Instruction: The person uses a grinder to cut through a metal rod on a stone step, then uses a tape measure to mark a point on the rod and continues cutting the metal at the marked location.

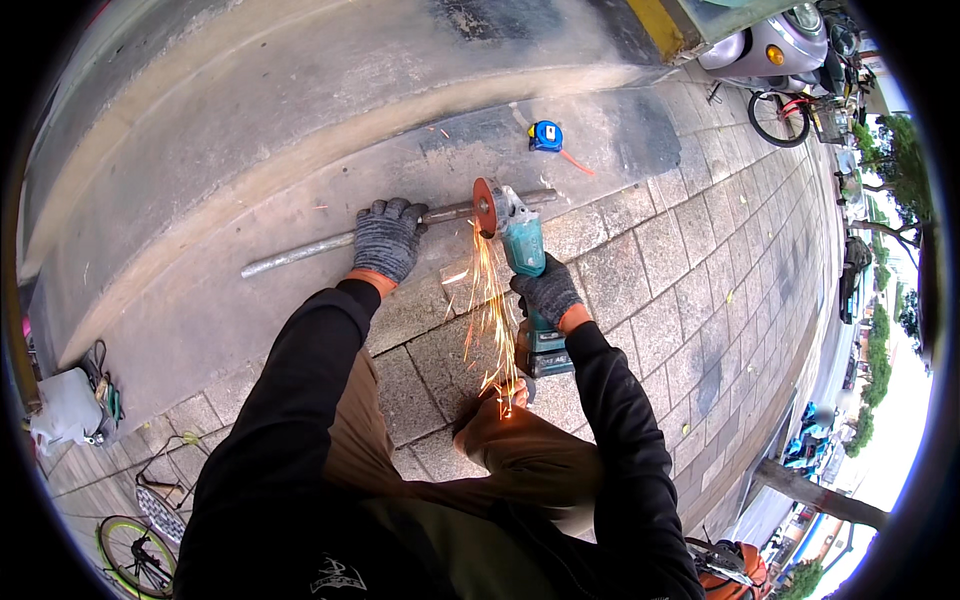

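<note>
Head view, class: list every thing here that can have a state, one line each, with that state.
Angle grinder: running, throwing sparks, disc on the pipe.
Metal pipe: lying flat on the pavement, being cut.
Left hand: gloved, pressing the pipe down.
Right hand: gloved, gripping the grinder body.
Tape measure: lying on the pavement, tape partly out.

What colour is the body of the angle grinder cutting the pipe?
Teal, with an orange-red disc; the angle grinder shows best in the head view.

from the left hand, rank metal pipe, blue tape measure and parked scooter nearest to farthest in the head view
From the left hand:
1. metal pipe, right under the hand on the pavement.
2. blue tape measure, up and to the right.
3. parked scooter, far top right.
</note>
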### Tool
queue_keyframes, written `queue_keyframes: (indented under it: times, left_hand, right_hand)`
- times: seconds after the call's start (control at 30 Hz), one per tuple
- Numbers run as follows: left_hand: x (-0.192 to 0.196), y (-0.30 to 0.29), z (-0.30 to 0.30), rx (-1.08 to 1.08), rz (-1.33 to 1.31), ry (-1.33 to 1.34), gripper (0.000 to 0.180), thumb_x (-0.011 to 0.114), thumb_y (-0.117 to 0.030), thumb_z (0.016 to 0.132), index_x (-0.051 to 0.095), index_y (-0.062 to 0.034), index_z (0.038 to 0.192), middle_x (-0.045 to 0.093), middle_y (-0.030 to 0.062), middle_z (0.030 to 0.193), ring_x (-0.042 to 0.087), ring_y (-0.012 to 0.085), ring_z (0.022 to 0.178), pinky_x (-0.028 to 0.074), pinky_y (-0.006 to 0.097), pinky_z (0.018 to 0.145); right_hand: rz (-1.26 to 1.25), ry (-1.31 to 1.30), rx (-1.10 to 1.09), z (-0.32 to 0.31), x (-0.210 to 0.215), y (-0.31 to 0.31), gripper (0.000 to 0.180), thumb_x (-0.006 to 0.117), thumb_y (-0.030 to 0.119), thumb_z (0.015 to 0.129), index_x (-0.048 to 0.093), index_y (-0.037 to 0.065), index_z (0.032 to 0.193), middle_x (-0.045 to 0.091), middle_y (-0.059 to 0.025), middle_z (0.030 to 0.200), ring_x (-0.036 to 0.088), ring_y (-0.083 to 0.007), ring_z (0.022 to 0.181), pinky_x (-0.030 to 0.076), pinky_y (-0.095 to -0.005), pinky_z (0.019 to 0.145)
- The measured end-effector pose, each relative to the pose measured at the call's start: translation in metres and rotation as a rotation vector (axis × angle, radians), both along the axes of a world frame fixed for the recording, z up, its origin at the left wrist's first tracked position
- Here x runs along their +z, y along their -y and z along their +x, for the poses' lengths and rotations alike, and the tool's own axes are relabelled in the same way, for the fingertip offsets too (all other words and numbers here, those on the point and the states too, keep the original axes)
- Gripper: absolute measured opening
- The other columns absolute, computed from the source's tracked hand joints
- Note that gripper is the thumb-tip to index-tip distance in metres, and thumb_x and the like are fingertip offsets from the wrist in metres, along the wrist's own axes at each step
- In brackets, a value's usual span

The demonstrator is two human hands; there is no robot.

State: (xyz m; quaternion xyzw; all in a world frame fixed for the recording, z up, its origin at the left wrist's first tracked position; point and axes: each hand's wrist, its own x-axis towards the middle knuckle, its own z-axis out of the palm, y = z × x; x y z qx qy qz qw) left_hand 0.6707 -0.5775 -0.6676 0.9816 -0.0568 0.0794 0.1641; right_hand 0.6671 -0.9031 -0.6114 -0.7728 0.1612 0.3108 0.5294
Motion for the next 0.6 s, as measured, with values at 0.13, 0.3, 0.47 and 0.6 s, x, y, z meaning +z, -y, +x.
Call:
queue_keyframes:
  times: [0.13, 0.3, 0.47, 0.6]
  left_hand:
    - [0.001, 0.005, 0.002, -0.007, -0.007, 0.005, 0.037, 0.071, -0.036, 0.099, 0.074, -0.0247, 0.134, 0.070, 0.0040, 0.126, 0.062, 0.0310, 0.119, 0.046, 0.055, 0.100]
    - [0.009, 0.002, 0.005, -0.001, -0.012, -0.055, 0.037, 0.074, -0.033, 0.097, 0.076, -0.0223, 0.133, 0.071, 0.0065, 0.128, 0.063, 0.0334, 0.118, 0.048, 0.054, 0.099]
    - [0.017, 0.000, 0.008, 0.005, -0.012, -0.126, 0.037, 0.074, -0.034, 0.098, 0.077, -0.0220, 0.132, 0.071, 0.0077, 0.128, 0.064, 0.0345, 0.117, 0.049, 0.054, 0.099]
    - [0.014, 0.001, 0.009, 0.007, -0.001, -0.094, 0.035, 0.074, -0.036, 0.099, 0.078, -0.0225, 0.131, 0.071, 0.0082, 0.127, 0.065, 0.0347, 0.115, 0.050, 0.055, 0.098]
  right_hand:
    - [-0.046, 0.062, 0.024, -0.005, -0.013, 0.010, 0.048, 0.084, 0.014, 0.090, 0.064, 0.002, 0.132, 0.074, -0.0094, 0.093, 0.069, -0.0207, 0.064, 0.058, -0.0406, 0.058]
    - [0.027, -0.016, -0.063, -0.015, 0.028, 0.007, 0.049, 0.083, 0.012, 0.089, 0.063, 0.003, 0.134, 0.072, -0.0086, 0.090, 0.068, -0.0212, 0.063, 0.057, -0.0407, 0.056]
    - [0.028, -0.001, -0.022, -0.008, 0.049, 0.020, 0.051, 0.084, 0.012, 0.088, 0.062, 0.003, 0.134, 0.070, -0.0086, 0.090, 0.067, -0.0205, 0.063, 0.058, -0.0399, 0.057]
    - [0.020, 0.030, 0.028, 0.005, 0.047, 0.020, 0.053, 0.085, 0.014, 0.088, 0.062, 0.003, 0.134, 0.070, -0.0082, 0.090, 0.068, -0.0201, 0.063, 0.058, -0.0400, 0.057]
